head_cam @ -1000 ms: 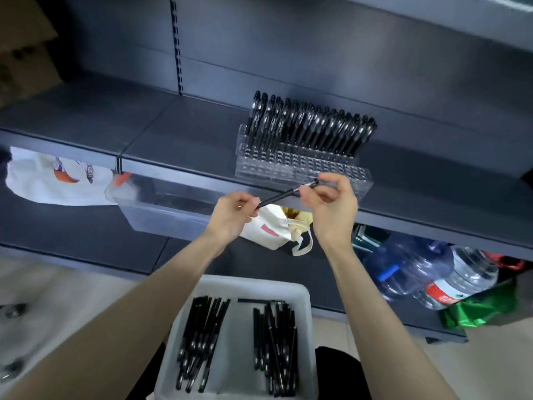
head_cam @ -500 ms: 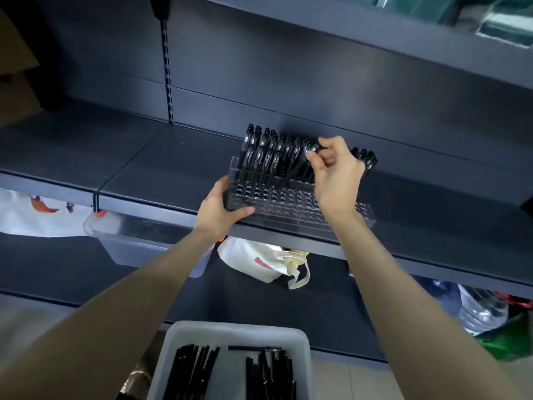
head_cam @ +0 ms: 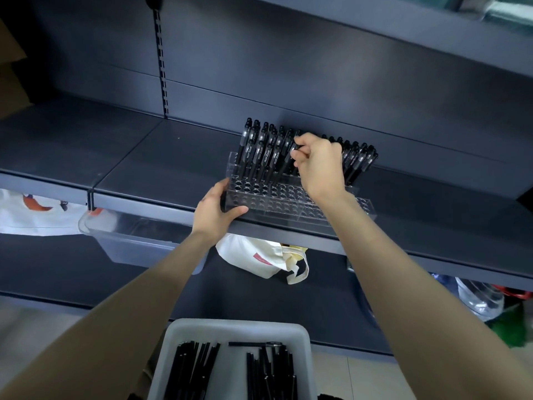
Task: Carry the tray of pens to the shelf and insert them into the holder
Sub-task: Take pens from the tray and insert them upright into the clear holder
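- Fingers point(head_cam: 222, 188) of my left hand point(head_cam: 213, 210) curl round the left end of the clear holder point(head_cam: 288, 199), with my thumb lying along its front edge. That hand grips the holder where it stands on the dark shelf point(head_cam: 138, 160).
- Below and left of those fingers, under the shelf's edge, sits a clear plastic bin point(head_cam: 129, 243), and further left lies a white cloth point(head_cam: 31, 210) with an orange print.
- Well below my left fingers, close to my body, is the pale tray point(head_cam: 236, 324), with loose pens point(head_cam: 196, 368) lying in two heaps inside it.
- Between my forearms, under the shelf, lies a white bag point(head_cam: 259, 256).
- Just above and right of my left fingers, a block of black pens point(head_cam: 259, 148) stands in the holder's back rows, leaning away from me. The rows of holes in front of them show open.
- Curled fingertips point(head_cam: 297, 153) of my right hand point(head_cam: 317, 166) pinch the upper part of one pen point(head_cam: 284, 167). It slants down and left from them towards the holes beside the standing block. I cannot tell whether its lower end is seated in a hole.
- Right of that hand, touching nothing I hold, more pens point(head_cam: 359, 158) stand in the back row.
- Far right of my right forearm and below the shelf lies a clear water bottle point(head_cam: 476, 295).
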The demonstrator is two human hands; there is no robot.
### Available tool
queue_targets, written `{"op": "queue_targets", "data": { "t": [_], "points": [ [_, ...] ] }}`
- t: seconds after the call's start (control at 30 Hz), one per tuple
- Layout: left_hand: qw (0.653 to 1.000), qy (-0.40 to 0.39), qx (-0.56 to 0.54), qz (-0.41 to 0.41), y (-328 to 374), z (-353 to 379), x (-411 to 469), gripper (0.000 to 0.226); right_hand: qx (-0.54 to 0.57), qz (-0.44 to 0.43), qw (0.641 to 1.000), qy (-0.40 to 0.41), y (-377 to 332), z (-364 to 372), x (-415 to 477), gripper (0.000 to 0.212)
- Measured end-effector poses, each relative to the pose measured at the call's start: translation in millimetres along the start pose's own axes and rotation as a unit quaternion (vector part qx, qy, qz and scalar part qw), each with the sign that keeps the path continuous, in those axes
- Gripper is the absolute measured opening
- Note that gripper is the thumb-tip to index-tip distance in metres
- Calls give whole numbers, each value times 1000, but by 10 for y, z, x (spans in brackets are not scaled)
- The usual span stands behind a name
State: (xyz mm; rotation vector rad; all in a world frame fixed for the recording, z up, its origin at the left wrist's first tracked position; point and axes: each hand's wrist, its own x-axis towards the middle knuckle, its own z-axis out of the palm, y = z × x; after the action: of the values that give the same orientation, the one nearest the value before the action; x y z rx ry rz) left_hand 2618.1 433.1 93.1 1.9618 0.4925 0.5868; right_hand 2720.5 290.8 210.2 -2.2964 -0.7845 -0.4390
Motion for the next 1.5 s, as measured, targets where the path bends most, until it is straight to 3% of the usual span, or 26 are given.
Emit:
{"op": "queue_targets", "data": {
  "t": [0.33, 0.73, 0.93, 1.1, 1.27, 1.5],
  "points": [
    [1000, -11, 7, -8, 1, -10, -1, 69, -61, -3, 996, -67, -75, -25, 18, 36],
    [994, -20, 105, -1, -2, -43, -132, 73, -1, 58, 998, -36, -99, 15, -183, 39],
    [987, 40, 146, 58, -223, -219, -800, 53, 55, 83, 995, -30, -121, 17, -674, 35],
    [985, -5, 158, -70, -776, -328, -1609, 48, 99, 152, 982, -60, -42, 498, -1574, 28],
    [958, -52, 199, -199, -1265, -312, -2392, 48, 105, 221, 957, -159, 58, 1014, -2653, 25],
    [946, -35, 149, -285, -1759, -153, -3048, 54, 111, 336, 883, -309, 155, 1574, -3759, 27]
  ]
}}
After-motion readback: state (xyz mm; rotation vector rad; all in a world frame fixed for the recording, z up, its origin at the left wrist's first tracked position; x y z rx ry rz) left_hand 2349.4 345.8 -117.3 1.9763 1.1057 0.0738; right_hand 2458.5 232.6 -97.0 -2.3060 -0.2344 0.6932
